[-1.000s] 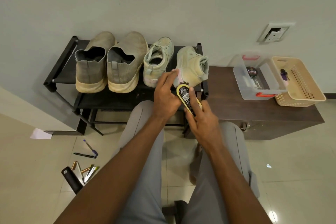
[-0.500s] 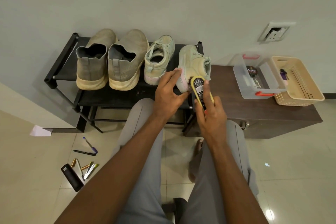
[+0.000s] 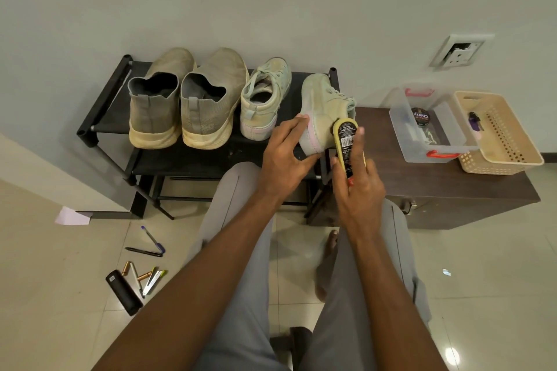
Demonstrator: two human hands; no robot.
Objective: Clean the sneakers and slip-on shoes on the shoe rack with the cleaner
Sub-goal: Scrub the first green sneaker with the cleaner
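A black shoe rack (image 3: 105, 111) holds two grey slip-on shoes (image 3: 156, 99) (image 3: 211, 99) on the left and a pale green sneaker (image 3: 265, 96) beside them. A second pale green sneaker (image 3: 322, 105) is tipped on its side at the rack's right end. My left hand (image 3: 283, 156) grips its heel end. My right hand (image 3: 358, 190) holds a yellow brush with a black label (image 3: 346, 141), its head pressed against the sneaker's side.
A dark wooden cabinet (image 3: 446, 190) stands right of the rack, bearing a clear plastic box (image 3: 401, 132) with a polish tin (image 3: 420, 116) and a beige basket (image 3: 512, 156). Pens (image 3: 150, 245) and a black case (image 3: 123, 292) lie on the tiled floor. My knees are below the rack.
The brush has moved right and up along the tipped sneaker, from its heel to its side. My left hand has shifted with the sneaker's heel end.
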